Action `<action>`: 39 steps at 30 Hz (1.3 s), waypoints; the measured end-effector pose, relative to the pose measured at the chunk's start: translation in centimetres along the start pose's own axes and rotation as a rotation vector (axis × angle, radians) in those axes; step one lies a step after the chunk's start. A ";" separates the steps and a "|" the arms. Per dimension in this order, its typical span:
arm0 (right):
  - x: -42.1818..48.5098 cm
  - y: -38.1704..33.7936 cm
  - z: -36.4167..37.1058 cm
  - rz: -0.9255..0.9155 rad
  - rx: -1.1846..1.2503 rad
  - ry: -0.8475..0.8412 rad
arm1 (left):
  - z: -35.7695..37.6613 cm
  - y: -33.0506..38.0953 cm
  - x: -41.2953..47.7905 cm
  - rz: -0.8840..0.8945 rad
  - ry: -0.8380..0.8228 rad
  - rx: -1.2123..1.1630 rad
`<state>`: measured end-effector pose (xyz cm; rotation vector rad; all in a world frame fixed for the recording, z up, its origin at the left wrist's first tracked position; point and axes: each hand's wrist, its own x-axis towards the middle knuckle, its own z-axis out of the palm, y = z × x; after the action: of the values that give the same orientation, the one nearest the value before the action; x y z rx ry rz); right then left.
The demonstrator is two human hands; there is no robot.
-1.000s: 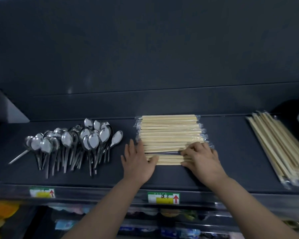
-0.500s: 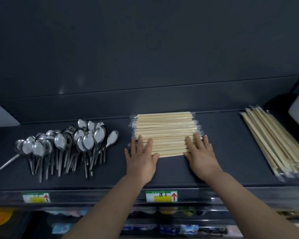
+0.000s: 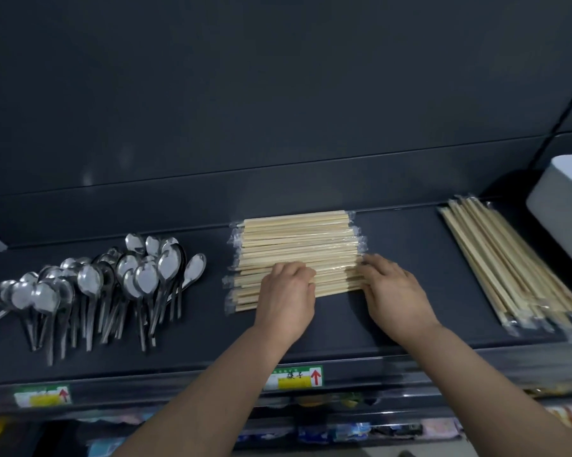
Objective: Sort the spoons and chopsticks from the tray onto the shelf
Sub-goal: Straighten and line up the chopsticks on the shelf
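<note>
A stack of wrapped short chopsticks (image 3: 298, 239) lies crosswise in the middle of the dark shelf (image 3: 406, 239). My left hand (image 3: 286, 301) is on the stack's front left part, fingers curled down over the packets and fingertips hidden. At the stack's right end, my right hand (image 3: 390, 291) touches the packet ends with its fingers stretched forward. A heap of metal spoons (image 3: 139, 278) lies on the shelf to the left, bowls away from me. No tray is in view.
A bundle of longer wrapped chopsticks (image 3: 509, 265) lies at the shelf's right, beside a white box (image 3: 565, 209). Price labels (image 3: 294, 377) sit on the shelf's front rail. Bare shelf shows between the piles; lower shelves hold packaged goods.
The loose front packets have been pushed back against the stack. My left hand went from flat to curled on the packets; my right hand slid to the stack's right end.
</note>
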<state>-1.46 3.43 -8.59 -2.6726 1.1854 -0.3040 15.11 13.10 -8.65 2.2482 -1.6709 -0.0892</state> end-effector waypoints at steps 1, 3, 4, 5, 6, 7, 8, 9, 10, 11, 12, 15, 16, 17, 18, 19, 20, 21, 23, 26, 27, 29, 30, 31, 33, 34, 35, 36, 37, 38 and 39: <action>-0.1 0.7 -0.4 0.002 -0.002 0.012 | 0.2 0.8 0.6 0.014 0.011 -0.018; -0.3 2.6 -1.2 0.034 -0.008 0.022 | 0.7 2.7 1.8 0.030 0.018 -0.046; -0.4 3.6 -1.7 0.058 -0.022 0.025 | 1.0 3.9 2.4 0.038 0.014 -0.058; -0.5 4.8 -2.2 0.084 -0.038 0.032 | 1.3 5.2 3.2 0.043 0.002 -0.070; -0.7 6.0 -2.8 0.113 -0.052 0.050 | 1.6 6.6 3.9 0.044 -0.015 -0.087; -1.0 7.4 -3.3 0.149 -0.064 0.068 | 2.0 8.0 4.6 0.039 -0.037 -0.111; -1.2 8.7 -3.9 0.190 -0.079 0.080 | 2.4 9.5 5.4 0.030 -0.059 -0.136; -1.5 10.0 -4.5 0.229 -0.095 0.083 | 2.9 10.8 6.1 0.016 -0.084 -0.159; -1.8 11.3 -5.1 0.262 -0.109 0.074 | 3.5 12.2 6.9 0.001 -0.111 -0.176; -2.1 12.5 -5.8 0.284 -0.122 0.059 | 4.0 13.5 7.6 -0.012 -0.140 -0.193; -2.3 13.7 -6.3 0.295 -0.130 0.044 | 4.6 14.8 8.3 -0.022 -0.167 -0.210; -2.5 16.9 -7.4 0.316 -0.118 0.021 | 6.3 18.5 10.5 -0.059 -0.229 -0.260; -2.6 17.7 -7.5 0.316 -0.103 0.017 | 6.8 19.6 11.2 -0.084 -0.238 -0.277; -2.7 18.3 -7.5 0.308 -0.086 0.006 | 7.2 20.6 11.9 -0.119 -0.242 -0.296; -2.7 18.8 -7.5 0.296 -0.069 -0.011 | 7.5 21.6 12.6 -0.161 -0.241 -0.313; -2.8 19.0 -7.4 0.284 -0.057 -0.031 | 7.6 22.5 13.2 -0.205 -0.237 -0.319; -2.8 19.4 -7.4 0.272 -0.051 -0.046 | 7.8 23.6 13.9 -0.244 -0.238 -0.313; -2.8 19.5 -7.4 0.259 -0.049 -0.056 | 7.8 24.4 14.4 -0.279 -0.242 -0.300; -2.8 19.9 -7.7 0.231 -0.050 -0.064 | 7.9 25.8 15.4 -0.344 -0.266 -0.275; -2.5 20.7 -8.0 0.196 -0.046 -0.073 | 8.2 26.7 16.5 -0.431 -0.315 -0.360; -2.5 20.8 -8.1 0.182 -0.046 -0.073 | 8.2 26.7 16.7 -0.463 -0.328 -0.403; -2.2 21.2 -8.4 0.161 -0.051 -0.059 | 7.7 26.3 17.0 -0.500 -0.345 -0.425; -2.1 21.3 -8.5 0.158 -0.048 -0.050 | 7.5 25.9 17.0 -0.515 -0.357 -0.432; -2.0 21.4 -8.6 0.158 -0.032 -0.043 | 7.4 25.4 17.0 -0.536 -0.370 -0.465; -1.6 21.5 -8.6 0.148 0.054 -0.003 | 7.3 24.1 17.0 -0.560 -0.386 -0.588; -1.3 21.3 -8.6 0.149 0.125 0.024 | 7.1 23.7 17.0 -0.555 -0.391 -0.659; -1.1 21.0 -8.8 0.152 0.220 0.064 | 6.7 23.5 16.9 -0.537 -0.388 -0.729; -0.8 20.6 -9.0 0.156 0.335 0.098 | 6.4 23.4 16.9 -0.510 -0.378 -0.797; -0.6 20.2 -9.1 0.169 0.456 0.093 | 5.9 23.5 16.8 -0.478 -0.366 -0.869; -0.3 19.8 -9.4 0.196 0.569 0.040 | 5.3 23.7 16.8 -0.442 -0.357 -0.944; 0.0 19.5 -9.4 0.230 0.677 -0.047 | 4.7 24.0 16.7 -0.401 -0.354 -1.009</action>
<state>-17.68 -10.34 -4.71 -1.9370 1.1085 -0.4948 -2.97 -9.78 -3.27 1.7356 -0.8988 -1.1847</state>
